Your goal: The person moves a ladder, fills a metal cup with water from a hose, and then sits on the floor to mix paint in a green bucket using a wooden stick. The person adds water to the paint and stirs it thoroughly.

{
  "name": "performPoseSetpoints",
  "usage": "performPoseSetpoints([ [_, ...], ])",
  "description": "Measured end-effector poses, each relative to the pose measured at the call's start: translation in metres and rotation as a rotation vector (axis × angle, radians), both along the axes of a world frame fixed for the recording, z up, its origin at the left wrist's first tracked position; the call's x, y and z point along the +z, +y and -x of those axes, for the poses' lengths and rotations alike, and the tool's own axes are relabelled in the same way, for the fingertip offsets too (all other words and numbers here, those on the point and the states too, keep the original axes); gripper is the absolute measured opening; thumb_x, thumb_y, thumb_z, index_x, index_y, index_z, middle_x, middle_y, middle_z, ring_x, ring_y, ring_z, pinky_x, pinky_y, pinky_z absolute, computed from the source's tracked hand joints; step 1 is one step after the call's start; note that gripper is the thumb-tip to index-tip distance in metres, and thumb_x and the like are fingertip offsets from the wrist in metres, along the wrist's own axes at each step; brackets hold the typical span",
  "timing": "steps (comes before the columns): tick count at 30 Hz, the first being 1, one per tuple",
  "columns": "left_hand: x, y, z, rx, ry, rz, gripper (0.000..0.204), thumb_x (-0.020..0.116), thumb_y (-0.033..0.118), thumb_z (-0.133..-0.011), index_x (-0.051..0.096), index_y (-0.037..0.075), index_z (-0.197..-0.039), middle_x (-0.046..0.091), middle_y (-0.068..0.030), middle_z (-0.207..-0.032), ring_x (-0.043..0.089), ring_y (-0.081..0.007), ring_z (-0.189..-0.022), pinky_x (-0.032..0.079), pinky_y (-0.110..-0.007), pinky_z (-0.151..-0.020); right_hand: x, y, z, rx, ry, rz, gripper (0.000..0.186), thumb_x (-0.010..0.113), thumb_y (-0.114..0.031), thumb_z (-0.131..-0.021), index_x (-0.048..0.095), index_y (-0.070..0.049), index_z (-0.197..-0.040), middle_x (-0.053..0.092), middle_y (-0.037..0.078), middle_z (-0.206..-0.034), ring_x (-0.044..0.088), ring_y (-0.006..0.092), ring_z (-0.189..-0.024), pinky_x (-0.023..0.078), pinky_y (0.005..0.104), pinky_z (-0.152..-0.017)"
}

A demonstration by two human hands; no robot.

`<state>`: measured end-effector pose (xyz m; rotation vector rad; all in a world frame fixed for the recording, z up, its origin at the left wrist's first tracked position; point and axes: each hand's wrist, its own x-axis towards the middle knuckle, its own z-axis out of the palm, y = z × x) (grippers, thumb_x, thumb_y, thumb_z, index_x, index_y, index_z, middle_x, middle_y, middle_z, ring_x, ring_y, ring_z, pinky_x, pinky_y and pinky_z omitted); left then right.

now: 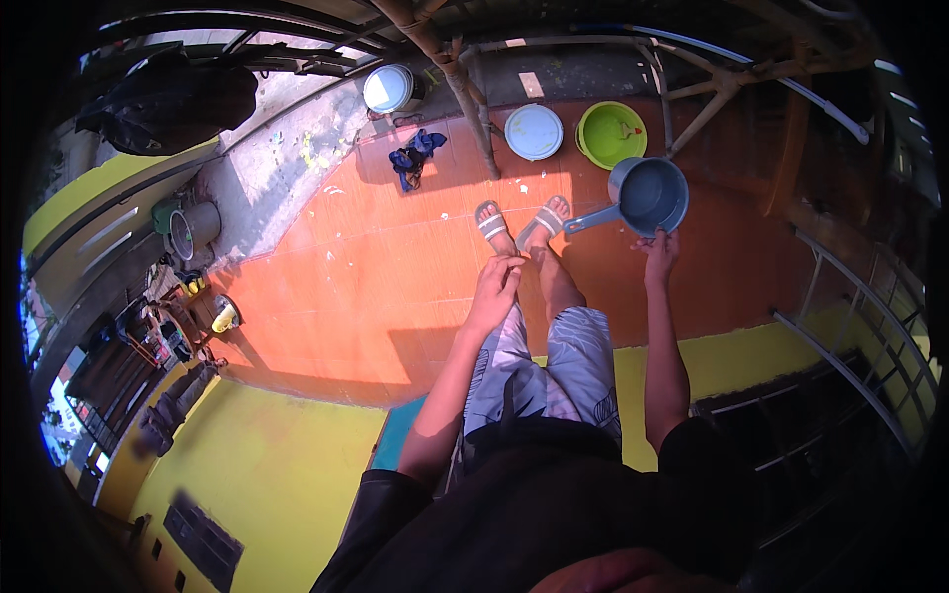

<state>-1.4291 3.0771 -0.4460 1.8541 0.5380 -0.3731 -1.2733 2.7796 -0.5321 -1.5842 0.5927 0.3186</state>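
Observation:
My right hand (660, 255) grips the rim of a blue-grey plastic dipper (652, 198), whose long handle points left above my right sandalled foot (547, 219). My left hand (497, 289) is held over my left leg, just below the left sandalled foot (493, 223) in the picture, its fingers loosely bent and apart from the dipper, with nothing visible in them. Beyond the dipper stands a lime-green basin (605, 133) with water and a small object in it. A white lidded bucket (534, 130) stands left of the basin, and a bunched dark blue cloth (413, 158) lies farther left on the orange floor.
Bamboo poles (460, 79) rise at the back, with another white bucket (388, 89) behind them. Grey buckets (193, 229) and clutter stand at the left. A metal rail (860, 326) curves along the right. Yellow wall (257, 455) fills the lower left; a dark bag (168, 99) hangs upper left.

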Motion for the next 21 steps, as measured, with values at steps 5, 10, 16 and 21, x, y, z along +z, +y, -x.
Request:
performPoseSetpoints([
  [5, 0.008, 0.013, -0.038, 0.008, 0.127, 0.046, 0.042, 0.036, 0.038, -0.101, 0.057, 0.010, -0.125, 0.058, -0.0149, -0.116, 0.059, -0.0310, -0.109, 0.044, -0.039, -0.093, 0.025, 0.049, 0.020, 0.219, 0.065, 0.019, 0.028, 0.042, -0.011, -0.101, 0.046, 0.003, -0.124, 0.061, 0.011, -0.088, 0.059, 0.0120, -0.061, 0.059, 0.0285, -0.055],
  [10, -0.012, 0.039, -0.024, 0.051, 0.053, 0.080, 0.050, 0.034, 0.044, -0.100, 0.057, 0.009, -0.125, 0.068, -0.0170, -0.106, 0.065, -0.0305, -0.103, 0.045, -0.039, -0.092, 0.015, 0.119, 0.041, 0.484, 0.122, -0.086, 0.032, 0.043, -0.010, -0.100, 0.044, 0.003, -0.130, 0.061, 0.010, -0.079, 0.059, 0.0116, -0.057, 0.057, 0.0272, -0.052],
  [16, -0.124, 0.082, 0.031, 0.413, 0.324, 0.233, 0.048, 0.036, 0.037, -0.102, 0.062, -0.002, -0.099, 0.064, -0.0228, -0.080, 0.062, -0.0418, -0.081, 0.046, -0.046, -0.078, -0.060, 0.226, 0.058, 0.721, 0.186, -0.118, 0.036, 0.046, -0.009, -0.099, 0.044, 0.003, -0.134, 0.061, 0.009, -0.072, 0.062, 0.0128, -0.055, 0.056, 0.0268, -0.051],
  [21, -0.211, 0.135, 0.063, 0.504, 0.167, -0.086, 0.047, 0.041, 0.033, -0.100, 0.064, -0.005, -0.085, 0.062, -0.0211, -0.065, 0.063, -0.0368, -0.064, 0.046, -0.046, -0.063, -0.144, 0.315, 0.068, 0.870, 0.198, -0.194, 0.039, 0.050, -0.015, -0.099, 0.044, -0.003, -0.136, 0.062, 0.007, -0.076, 0.060, 0.0108, -0.056, 0.052, 0.0252, -0.051],
])
